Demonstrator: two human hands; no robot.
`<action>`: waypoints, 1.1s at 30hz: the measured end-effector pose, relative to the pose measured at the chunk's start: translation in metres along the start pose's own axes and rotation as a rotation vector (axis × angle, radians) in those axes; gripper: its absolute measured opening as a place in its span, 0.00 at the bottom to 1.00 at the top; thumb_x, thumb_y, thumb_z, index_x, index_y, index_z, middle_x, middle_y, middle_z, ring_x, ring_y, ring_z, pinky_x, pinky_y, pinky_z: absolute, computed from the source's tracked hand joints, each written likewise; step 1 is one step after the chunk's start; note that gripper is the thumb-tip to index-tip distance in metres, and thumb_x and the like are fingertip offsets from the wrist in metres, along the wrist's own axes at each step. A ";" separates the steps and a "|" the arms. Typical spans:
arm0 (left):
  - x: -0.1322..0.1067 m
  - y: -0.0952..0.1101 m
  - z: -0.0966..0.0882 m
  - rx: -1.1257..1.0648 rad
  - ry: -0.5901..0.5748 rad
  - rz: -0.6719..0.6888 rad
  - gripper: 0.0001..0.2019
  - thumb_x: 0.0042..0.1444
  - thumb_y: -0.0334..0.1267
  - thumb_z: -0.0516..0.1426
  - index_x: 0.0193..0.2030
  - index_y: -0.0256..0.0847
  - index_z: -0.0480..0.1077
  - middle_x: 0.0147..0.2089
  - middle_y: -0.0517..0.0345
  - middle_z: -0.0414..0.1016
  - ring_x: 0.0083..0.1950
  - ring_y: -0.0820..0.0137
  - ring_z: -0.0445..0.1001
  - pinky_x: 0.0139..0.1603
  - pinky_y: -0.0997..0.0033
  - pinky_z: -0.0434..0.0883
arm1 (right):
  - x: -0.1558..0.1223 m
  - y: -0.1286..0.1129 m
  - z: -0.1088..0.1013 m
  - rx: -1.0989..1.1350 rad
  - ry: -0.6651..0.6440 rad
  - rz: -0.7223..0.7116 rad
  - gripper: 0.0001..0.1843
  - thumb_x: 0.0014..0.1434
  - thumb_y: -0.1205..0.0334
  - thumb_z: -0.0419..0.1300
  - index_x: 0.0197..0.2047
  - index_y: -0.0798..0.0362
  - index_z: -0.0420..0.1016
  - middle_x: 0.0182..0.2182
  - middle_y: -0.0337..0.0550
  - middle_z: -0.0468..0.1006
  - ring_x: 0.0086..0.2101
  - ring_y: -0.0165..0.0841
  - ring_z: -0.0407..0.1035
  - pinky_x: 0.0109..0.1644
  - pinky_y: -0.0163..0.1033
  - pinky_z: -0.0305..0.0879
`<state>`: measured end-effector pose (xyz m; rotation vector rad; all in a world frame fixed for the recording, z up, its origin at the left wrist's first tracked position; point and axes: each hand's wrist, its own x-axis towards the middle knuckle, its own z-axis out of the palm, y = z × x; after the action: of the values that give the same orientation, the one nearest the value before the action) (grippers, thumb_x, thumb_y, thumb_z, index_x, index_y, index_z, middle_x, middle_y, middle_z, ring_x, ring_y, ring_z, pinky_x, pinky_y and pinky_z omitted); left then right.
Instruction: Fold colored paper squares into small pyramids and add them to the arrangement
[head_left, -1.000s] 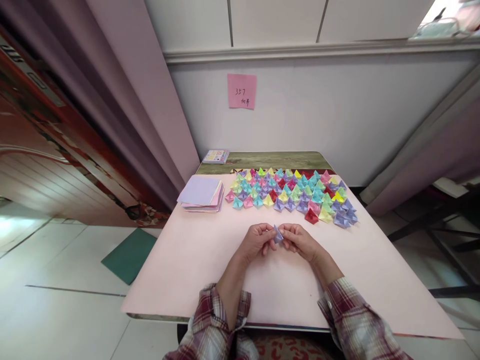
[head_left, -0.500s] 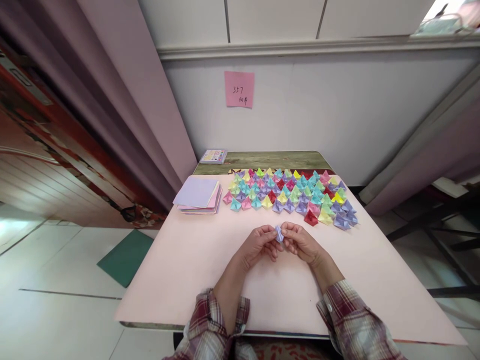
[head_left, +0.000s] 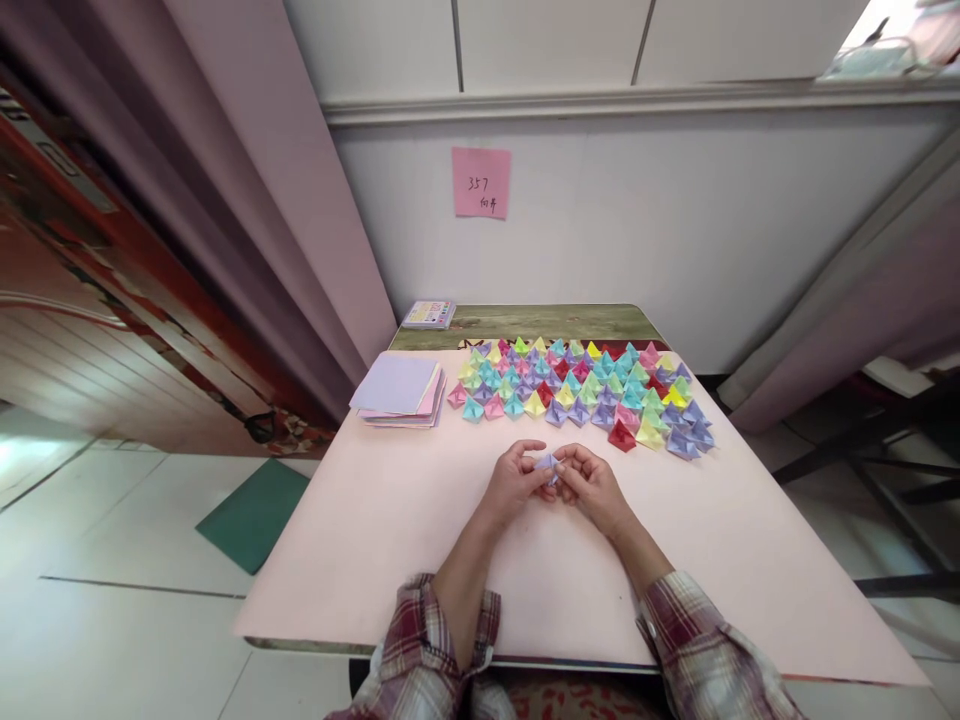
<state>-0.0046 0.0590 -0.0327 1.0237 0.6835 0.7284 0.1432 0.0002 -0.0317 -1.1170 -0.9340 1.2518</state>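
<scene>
Both hands (head_left: 514, 487) pinch the purple folded paper (head_left: 547, 461), which shows broader than half a second ago.

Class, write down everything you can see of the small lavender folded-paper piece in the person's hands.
The small lavender folded-paper piece looks like thin paper, creased into an angular shape with sloping edges. Fingers hide much of it, so its full outline cannot be told. The bare left hand and bare right hand grip it from either side, over the pale pink table covering, nearer the person than the multicoloured folded-paper rows. Whether it touches the covering is unclear.
</scene>
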 end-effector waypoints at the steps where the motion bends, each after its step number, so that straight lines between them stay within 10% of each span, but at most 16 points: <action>1: -0.001 0.000 0.000 0.003 0.002 0.007 0.29 0.42 0.44 0.69 0.48 0.37 0.64 0.24 0.63 0.75 0.23 0.70 0.75 0.29 0.67 0.75 | -0.001 0.000 0.000 -0.015 -0.011 -0.005 0.17 0.52 0.50 0.68 0.39 0.51 0.72 0.20 0.32 0.71 0.17 0.25 0.62 0.20 0.31 0.58; 33: -0.012 0.007 0.002 -0.004 -0.036 -0.086 0.17 0.44 0.44 0.67 0.35 0.33 0.73 0.28 0.51 0.79 0.27 0.65 0.79 0.30 0.67 0.77 | 0.002 0.022 -0.009 -0.240 0.075 -0.270 0.11 0.54 0.58 0.66 0.41 0.47 0.82 0.35 0.42 0.76 0.32 0.32 0.69 0.34 0.36 0.66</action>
<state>-0.0116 0.0511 -0.0239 0.9954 0.6907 0.6350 0.1470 0.0007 -0.0550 -1.1696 -1.1576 0.8901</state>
